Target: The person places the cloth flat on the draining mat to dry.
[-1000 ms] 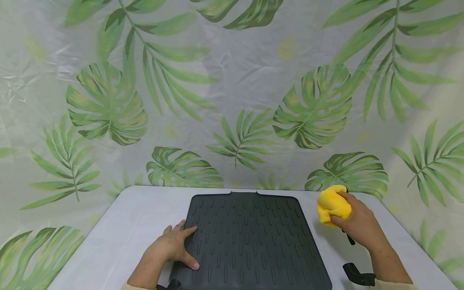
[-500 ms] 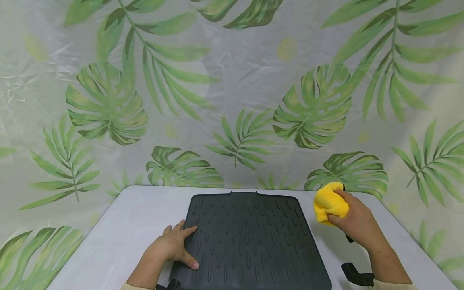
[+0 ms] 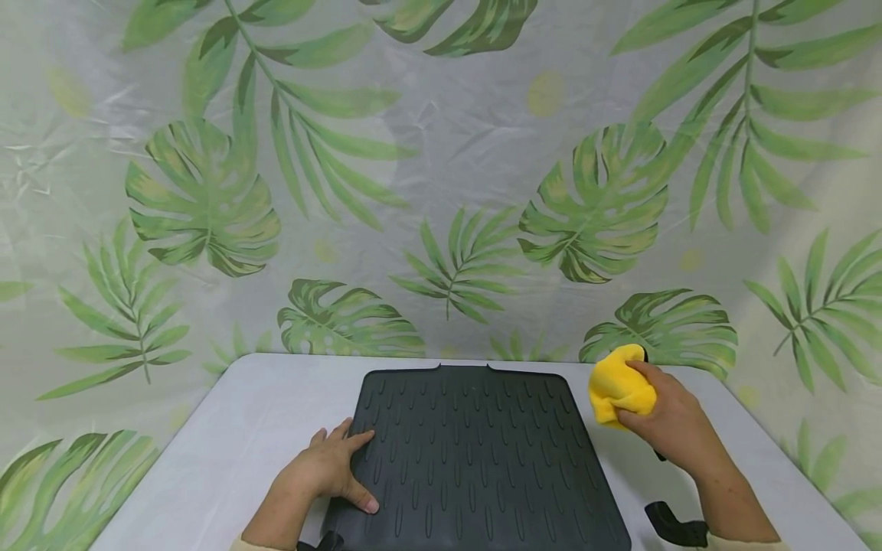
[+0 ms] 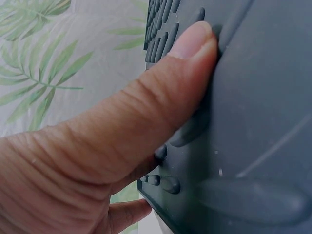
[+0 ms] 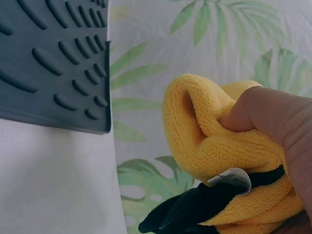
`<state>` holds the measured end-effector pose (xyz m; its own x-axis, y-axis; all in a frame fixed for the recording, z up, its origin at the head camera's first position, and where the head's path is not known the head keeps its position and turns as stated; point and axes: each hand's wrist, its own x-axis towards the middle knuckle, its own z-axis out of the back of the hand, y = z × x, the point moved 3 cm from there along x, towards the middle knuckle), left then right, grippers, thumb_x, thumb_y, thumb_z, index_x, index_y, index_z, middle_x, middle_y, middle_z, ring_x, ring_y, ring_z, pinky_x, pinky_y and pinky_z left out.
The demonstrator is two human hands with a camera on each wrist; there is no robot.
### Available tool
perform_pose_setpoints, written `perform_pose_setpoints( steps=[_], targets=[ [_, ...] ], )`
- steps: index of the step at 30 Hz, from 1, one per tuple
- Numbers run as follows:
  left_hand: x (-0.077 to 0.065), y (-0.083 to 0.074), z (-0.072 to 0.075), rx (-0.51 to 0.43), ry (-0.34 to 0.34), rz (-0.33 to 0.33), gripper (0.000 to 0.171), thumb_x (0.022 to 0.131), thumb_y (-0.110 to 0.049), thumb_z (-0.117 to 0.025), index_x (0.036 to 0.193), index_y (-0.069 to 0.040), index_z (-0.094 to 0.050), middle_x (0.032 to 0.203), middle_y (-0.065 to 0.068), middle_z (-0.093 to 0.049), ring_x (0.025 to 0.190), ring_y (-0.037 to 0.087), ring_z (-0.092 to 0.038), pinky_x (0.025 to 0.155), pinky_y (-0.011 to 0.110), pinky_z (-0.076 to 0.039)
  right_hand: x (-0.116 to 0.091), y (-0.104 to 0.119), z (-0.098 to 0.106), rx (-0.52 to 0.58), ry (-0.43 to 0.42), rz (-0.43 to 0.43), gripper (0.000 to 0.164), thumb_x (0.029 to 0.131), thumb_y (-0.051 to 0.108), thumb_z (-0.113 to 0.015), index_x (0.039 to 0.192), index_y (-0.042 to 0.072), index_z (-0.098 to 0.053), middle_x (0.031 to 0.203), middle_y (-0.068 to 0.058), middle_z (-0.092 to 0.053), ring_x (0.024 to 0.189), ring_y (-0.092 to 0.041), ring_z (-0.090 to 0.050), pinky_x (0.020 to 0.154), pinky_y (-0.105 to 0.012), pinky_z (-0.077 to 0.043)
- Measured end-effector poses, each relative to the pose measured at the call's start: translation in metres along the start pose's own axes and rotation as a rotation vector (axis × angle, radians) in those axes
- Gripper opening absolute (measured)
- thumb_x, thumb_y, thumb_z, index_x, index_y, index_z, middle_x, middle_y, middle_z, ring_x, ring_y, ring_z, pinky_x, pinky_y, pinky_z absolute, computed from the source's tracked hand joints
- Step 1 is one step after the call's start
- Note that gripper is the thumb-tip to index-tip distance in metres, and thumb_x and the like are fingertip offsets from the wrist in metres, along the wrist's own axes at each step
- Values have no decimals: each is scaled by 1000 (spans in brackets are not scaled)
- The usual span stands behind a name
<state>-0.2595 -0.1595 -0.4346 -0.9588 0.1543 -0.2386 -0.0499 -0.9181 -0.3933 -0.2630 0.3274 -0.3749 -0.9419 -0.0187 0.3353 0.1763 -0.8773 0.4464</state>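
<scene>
One dark mat (image 3: 475, 459) lies nearest me on the white worktop (image 3: 276, 394), with the left grip (image 3: 329, 465) spread on its left side. It looks firm yet a bit bendy, so I'd hold its edge. Past its right side, the right grip (image 3: 671, 417) pinches a bunched yellow cloth (image 3: 619, 386) above the worktop. I think the cloth is light, soft and safe to squeeze by a thick fold, but I can't see every finger. Behind hangs a leafy sheet (image 3: 475, 168).

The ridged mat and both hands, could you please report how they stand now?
Left hand rests on ridged mat's left edge. Right hand grips bunched yellow cloth, apart from the mat. Mat on white table, nothing seen between it and cloth.
</scene>
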Motion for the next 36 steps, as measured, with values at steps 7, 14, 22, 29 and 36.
perform_pose_setpoints(
  steps=[7,14,22,29,36],
  targets=[
    [0,0,0,6,4,5,116,48,-47,-101,150,-21,-53,166,20,-31,148,61,-24,100,78,-41,0,4,0,1,6,4,82,82,29,-84,149,3,-43,123,-26,-59,87,-28,-52,65,-33,-37],
    [1,1,-1,11,1,2,116,48,-48,-101,150,-20,-53,165,20,-32,148,61,-24,101,78,-41,-1,8,-1,0,12,5,83,82,26,-84,149,2,-43,125,-28,-58,88,-29,-52,65,-33,-38],
    [0,-1,0,19,-2,2,115,48,-48,-101,150,-20,-54,165,20,-32,147,61,-25,101,78,-41,-2,13,-3,8,23,23,84,81,27,-85,150,3,-43,133,-28,-56,91,-29,-53,67,-34,-40],
    [0,-1,0,29,-9,6,115,47,-49,-101,149,-20,-54,165,20,-34,147,61,-26,102,78,-40,-2,17,-7,8,48,29,85,82,29,-85,151,4,-42,137,-29,-55,92,-29,-54,67,-34,-41],
    [0,0,0,28,-9,9,116,47,-49,-101,149,-20,-55,165,20,-34,147,61,-26,101,78,-40,-3,22,-9,16,53,38,83,82,26,-84,151,4,-42,137,-27,-54,92,-28,-53,69,-33,-41]
  ],
)
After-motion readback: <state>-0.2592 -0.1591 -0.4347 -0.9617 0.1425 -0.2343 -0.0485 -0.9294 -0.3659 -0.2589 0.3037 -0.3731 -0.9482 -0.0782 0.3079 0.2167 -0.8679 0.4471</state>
